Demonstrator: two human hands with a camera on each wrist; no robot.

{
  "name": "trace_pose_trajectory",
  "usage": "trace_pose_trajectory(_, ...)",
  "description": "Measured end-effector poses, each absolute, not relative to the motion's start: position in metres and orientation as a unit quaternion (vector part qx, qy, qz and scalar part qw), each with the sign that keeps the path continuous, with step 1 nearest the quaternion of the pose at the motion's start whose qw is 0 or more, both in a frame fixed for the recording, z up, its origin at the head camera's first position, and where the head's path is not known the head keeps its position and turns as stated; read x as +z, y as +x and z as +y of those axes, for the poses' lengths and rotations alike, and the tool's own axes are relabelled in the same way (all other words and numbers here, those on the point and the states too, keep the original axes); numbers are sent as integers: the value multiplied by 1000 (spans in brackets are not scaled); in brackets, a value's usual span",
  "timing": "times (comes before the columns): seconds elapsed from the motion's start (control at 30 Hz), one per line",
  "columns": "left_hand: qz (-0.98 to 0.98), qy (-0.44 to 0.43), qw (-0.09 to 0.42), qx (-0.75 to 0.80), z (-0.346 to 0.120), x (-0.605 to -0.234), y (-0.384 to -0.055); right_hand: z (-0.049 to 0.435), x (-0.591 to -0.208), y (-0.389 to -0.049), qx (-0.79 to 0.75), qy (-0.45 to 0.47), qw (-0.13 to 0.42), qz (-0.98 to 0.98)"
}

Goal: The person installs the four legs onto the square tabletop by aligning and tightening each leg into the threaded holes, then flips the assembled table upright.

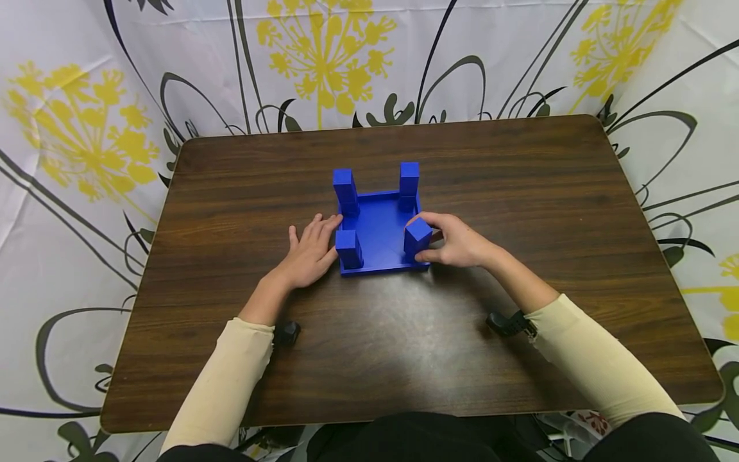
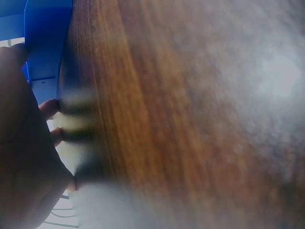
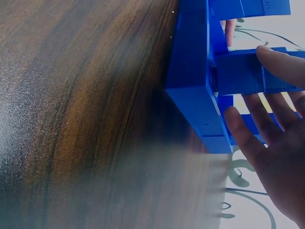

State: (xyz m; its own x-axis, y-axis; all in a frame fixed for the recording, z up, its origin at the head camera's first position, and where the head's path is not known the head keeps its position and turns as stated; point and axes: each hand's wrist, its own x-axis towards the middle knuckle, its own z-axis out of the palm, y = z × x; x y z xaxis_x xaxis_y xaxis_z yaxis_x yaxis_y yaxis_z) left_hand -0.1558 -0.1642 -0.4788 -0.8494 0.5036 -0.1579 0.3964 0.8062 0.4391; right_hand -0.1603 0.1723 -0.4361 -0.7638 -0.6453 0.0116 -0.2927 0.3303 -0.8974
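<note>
A square blue plastic tray (image 1: pixel 381 231) with a low rim lies on the table, an upright blue post at each corner. My right hand (image 1: pixel 458 242) grips the near right post (image 1: pixel 418 237) between thumb and fingers; its top is turned askew compared with the others. In the right wrist view, the thumb presses one face of this post (image 3: pixel 240 74) and the fingers reach behind it, its foot at the tray's corner. Flat and spread, my left hand (image 1: pixel 312 252) rests by the tray's left side, fingertips at the rim next to the near left post (image 1: pixel 349 249).
The far left post (image 1: pixel 345 191) and far right post (image 1: pixel 408 183) stand upright at the back corners. Dark wood-grain table (image 1: pixel 242 192) surrounds the tray. A floral cloth (image 1: pixel 323 64) hangs behind the table. Black straps with devices (image 1: pixel 510 323) sit on both wrists.
</note>
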Motion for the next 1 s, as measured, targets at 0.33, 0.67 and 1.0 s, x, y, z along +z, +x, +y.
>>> trace_pose_trajectory(0.33, 941, 239, 131, 199, -164, -479, -155, 172, -436, -159, -485, -289, 165, 809)
trace_pose_trajectory(0.67, 942, 238, 132, 198, -164, -480, -155, 172, -436, -156, -483, -294, 168, 807)
trace_pose_trajectory(1.0, 942, 237, 130, 199, -164, -480, -156, 174, -437, -157, -488, -304, 166, 801)
